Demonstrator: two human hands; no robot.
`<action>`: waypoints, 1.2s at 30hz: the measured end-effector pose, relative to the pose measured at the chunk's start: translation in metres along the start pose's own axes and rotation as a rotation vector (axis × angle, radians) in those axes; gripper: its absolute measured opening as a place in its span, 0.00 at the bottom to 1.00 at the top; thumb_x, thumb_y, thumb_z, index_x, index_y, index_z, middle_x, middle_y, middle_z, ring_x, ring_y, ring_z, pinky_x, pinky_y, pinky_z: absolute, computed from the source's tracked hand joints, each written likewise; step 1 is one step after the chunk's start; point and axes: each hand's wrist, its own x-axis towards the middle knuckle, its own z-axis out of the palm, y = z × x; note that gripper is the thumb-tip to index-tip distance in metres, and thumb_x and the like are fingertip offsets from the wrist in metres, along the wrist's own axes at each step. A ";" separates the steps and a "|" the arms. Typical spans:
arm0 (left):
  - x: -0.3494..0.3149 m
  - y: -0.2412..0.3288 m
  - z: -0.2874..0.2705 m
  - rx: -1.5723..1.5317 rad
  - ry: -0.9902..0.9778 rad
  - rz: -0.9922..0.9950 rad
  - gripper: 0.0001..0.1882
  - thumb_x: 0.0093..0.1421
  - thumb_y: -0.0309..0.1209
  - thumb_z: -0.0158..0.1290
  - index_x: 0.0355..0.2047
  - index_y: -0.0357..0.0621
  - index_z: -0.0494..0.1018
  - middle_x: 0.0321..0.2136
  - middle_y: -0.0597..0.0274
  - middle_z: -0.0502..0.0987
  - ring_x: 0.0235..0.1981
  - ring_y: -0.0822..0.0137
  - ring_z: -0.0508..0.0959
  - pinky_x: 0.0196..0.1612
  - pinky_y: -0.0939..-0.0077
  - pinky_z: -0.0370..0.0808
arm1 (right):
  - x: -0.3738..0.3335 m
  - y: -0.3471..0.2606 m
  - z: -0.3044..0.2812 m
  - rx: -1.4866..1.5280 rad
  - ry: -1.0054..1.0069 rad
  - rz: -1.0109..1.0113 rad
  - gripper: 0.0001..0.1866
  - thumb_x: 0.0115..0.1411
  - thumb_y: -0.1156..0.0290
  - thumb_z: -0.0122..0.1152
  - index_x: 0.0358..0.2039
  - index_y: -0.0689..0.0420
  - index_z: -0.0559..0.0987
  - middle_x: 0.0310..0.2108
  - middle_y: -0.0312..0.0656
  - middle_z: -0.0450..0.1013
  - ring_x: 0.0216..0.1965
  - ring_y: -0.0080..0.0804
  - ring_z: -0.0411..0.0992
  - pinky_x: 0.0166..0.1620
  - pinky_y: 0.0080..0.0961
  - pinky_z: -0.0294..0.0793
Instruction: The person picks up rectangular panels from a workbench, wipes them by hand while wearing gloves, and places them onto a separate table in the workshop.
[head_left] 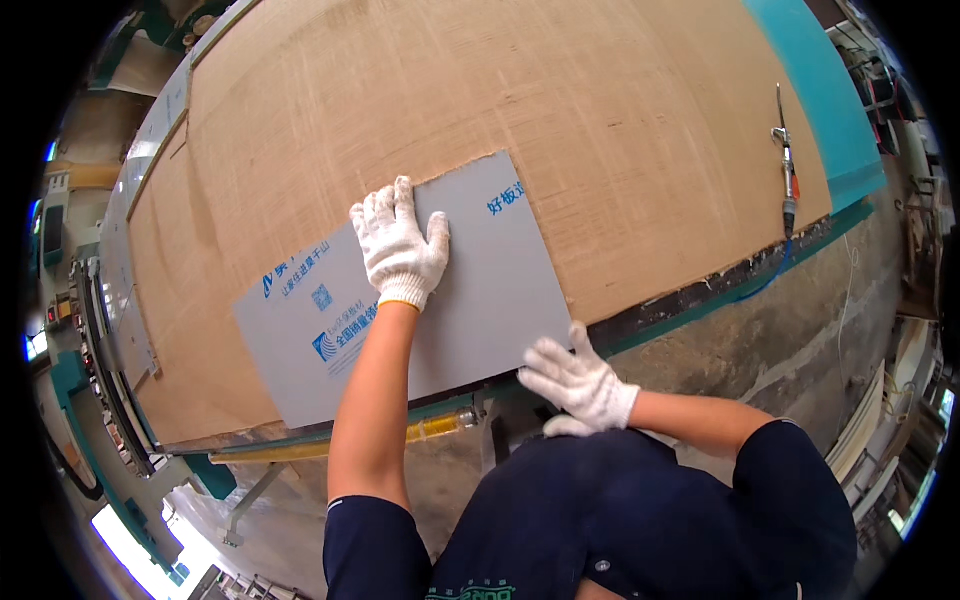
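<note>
Dial centred on the view, 12 farthest from the person. One grey panel (490, 300), flat, four-cornered, with blue printed marks and a ragged brown fringe along part of its far edge; it lies from the centre out to 9 o'clock, corners at 12, between 3 and 4, 8 and 9. One left hand (403, 245), at 10 o'clock, in a white knit glove, soiled at the fingertips, with a yellow cuff edge; set palm down upon the panel, fingers extended toward 12, thumb apart; grip spread flat, closed on nothing. One right hand (580, 388), between 4 and 5, matching white glove, slightly blurred; fingers fanned toward 10, at the panel's near edge by its corner between 3 and 4; grip well open, clasping nothing visible, contact with the panel cannot be told. One large brown sheet (630, 130), wood-toned, beneath the panel, filling the dial from 9 through 12 to 3. One counter (838, 130), its teal surface showing at 2, carrying the above. One slim air gun (788, 175), metal, at 2, lying on the sheet well apart from both hands, nozzle toward 12; blue hose (772, 284) from its near end, hanging over the counter's edge at 3. One yellow bar (435, 427), at 7, along the counter's near edge. One dark blue shirt (560, 510), at 5, worn by the person.
</note>
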 end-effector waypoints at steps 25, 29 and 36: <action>0.052 0.122 0.017 -0.511 -0.073 0.569 0.37 0.64 0.45 0.55 0.67 0.33 0.66 0.67 0.38 0.69 0.72 0.40 0.62 0.77 0.51 0.52 | 0.116 0.091 -0.009 -0.134 0.444 0.421 0.43 0.61 0.56 0.66 0.70 0.65 0.62 0.70 0.65 0.55 0.73 0.66 0.51 0.76 0.50 0.51; 0.009 -0.060 0.023 -0.212 0.094 0.266 0.37 0.63 0.43 0.56 0.67 0.33 0.66 0.67 0.37 0.68 0.71 0.36 0.61 0.76 0.47 0.54 | 0.136 0.079 -0.018 -0.260 0.111 0.570 0.48 0.68 0.47 0.53 0.75 0.70 0.52 0.78 0.64 0.43 0.80 0.58 0.38 0.80 0.45 0.33; -0.005 -0.063 -0.018 -0.250 0.123 0.206 0.32 0.60 0.43 0.60 0.60 0.37 0.72 0.61 0.42 0.73 0.66 0.42 0.67 0.72 0.49 0.61 | 0.125 0.073 -0.026 -0.314 0.256 0.525 0.49 0.64 0.50 0.60 0.74 0.71 0.54 0.77 0.65 0.47 0.79 0.60 0.40 0.80 0.48 0.35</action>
